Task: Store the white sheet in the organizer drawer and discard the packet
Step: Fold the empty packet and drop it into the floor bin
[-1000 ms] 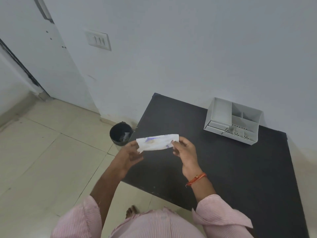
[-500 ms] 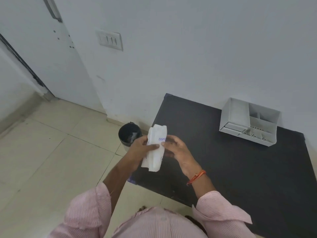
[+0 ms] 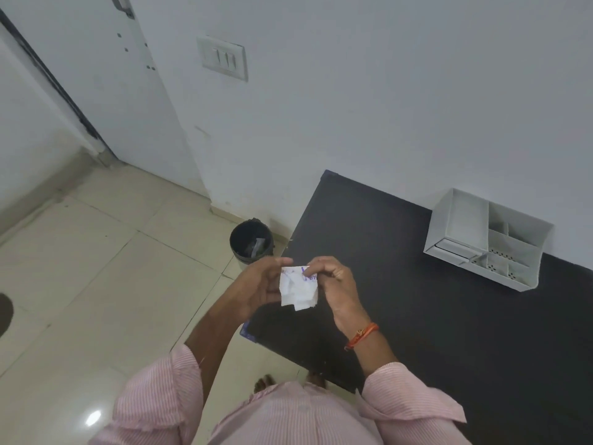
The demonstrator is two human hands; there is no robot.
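both hands pinch the crumpled white paper packet with purple print above the black table's near-left corner — left hand on its left edge, right hand at its top. the white plastic organizer sits at the far edge, rightward — nearer the right hand.

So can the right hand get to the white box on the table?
Probably yes. The black table between the right hand and the white box is bare, but that hand and the left hand are busy holding the packet.
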